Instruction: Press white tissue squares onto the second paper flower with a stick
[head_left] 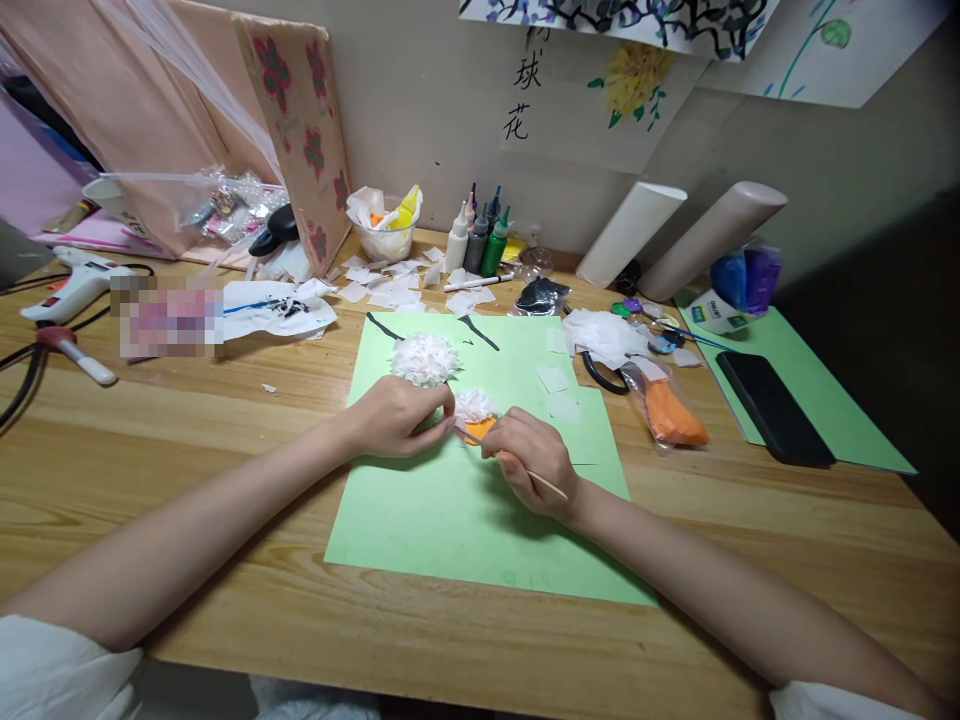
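A light green paper sheet (457,510) lies on the wooden table in front of me. On it sit a full white tissue flower (424,358) and a smaller, partly covered one (475,405) over an orange patch (480,428). My left hand (397,415) is closed in a pinch, fingertips pressed at the edge of the smaller flower. My right hand (529,460) grips a thin wooden stick (525,470) whose tip points into the orange patch. Two black stem lines (480,333) are on the sheet's far part.
White tissue squares (390,285) are scattered behind the sheet. Paint bottles (480,240), a cup of scraps (386,235), scissors (604,372), an orange clay bag (671,415), a black phone (772,405) and a glue gun (75,285) lie around.
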